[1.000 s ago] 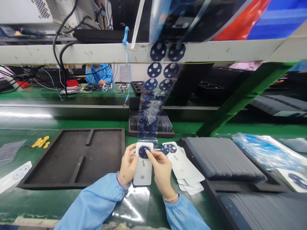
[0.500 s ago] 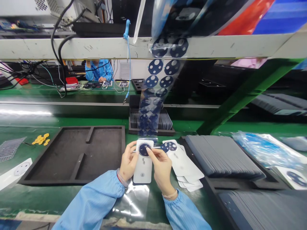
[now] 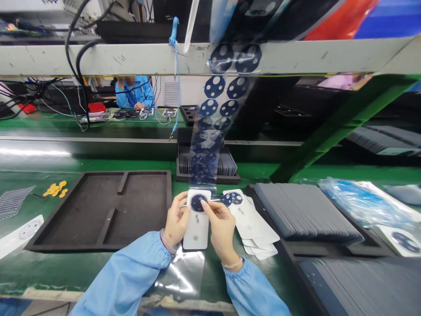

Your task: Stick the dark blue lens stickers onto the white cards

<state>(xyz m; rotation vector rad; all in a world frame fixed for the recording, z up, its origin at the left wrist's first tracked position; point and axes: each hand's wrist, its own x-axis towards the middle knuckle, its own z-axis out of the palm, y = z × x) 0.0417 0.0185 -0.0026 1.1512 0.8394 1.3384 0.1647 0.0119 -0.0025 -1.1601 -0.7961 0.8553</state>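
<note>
A white phone back panel (image 3: 196,232) lies upright in front of me, with a dark blue round camera sticker (image 3: 198,202) at its top. My left hand (image 3: 176,219) grips the panel's left edge between thumb and fingers. My right hand (image 3: 221,226) is pinched at the sticker's right edge, thumb and forefinger together on it. Behind the right-hand fingers a small dark blue piece (image 3: 226,200) sticks out; its link to the hand is hidden. Just to the right, several white panels (image 3: 251,221) lie fanned in a pile, the top one bearing a round dark blue sticker.
A clear strip of round dark stickers (image 3: 209,107) hangs from the shelf beam (image 3: 131,61). To the left lies a black tray (image 3: 75,210) beside yellow pieces (image 3: 55,188). Grey panels (image 3: 302,210) fill trays at right. A green post (image 3: 338,127) slants there. A person (image 3: 134,92) sits opposite.
The view has tilted down slightly. Both hands keep their places on the panel; the right thumb and forefinger have shifted a little at the sticker's edge.
</note>
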